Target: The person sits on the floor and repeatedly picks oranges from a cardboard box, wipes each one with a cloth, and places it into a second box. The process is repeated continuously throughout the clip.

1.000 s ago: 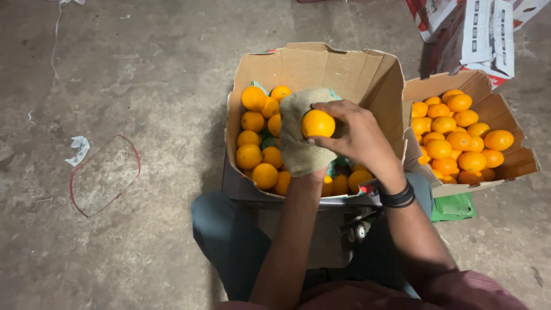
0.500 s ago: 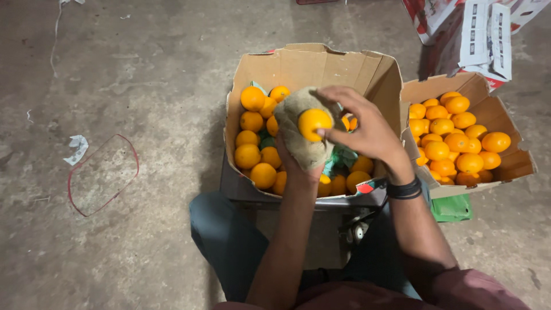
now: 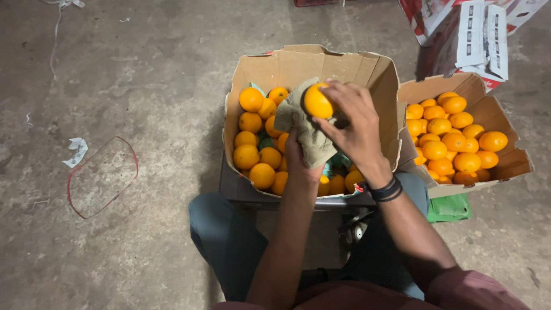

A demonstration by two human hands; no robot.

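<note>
Orange (image 3: 317, 101) held above the near cardboard box (image 3: 310, 63), gripped by right hand (image 3: 353, 123), fingers (image 3: 336, 92) curled closed around it. Left hand (image 3: 299, 163) closed on a grey-green cloth (image 3: 304, 129) pressed against the fruit. Skin bright, smooth, evenly coloured. Second box of oranges (image 3: 453, 138) just right.

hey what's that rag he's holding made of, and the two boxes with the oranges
The rag looks like soft woven cloth, dull grey-green, matte, crumpled into folds. Both boxes, the near box and the side box, look like plain brown cardboard, unglossed, with bent flaps and ragged edges.
</note>
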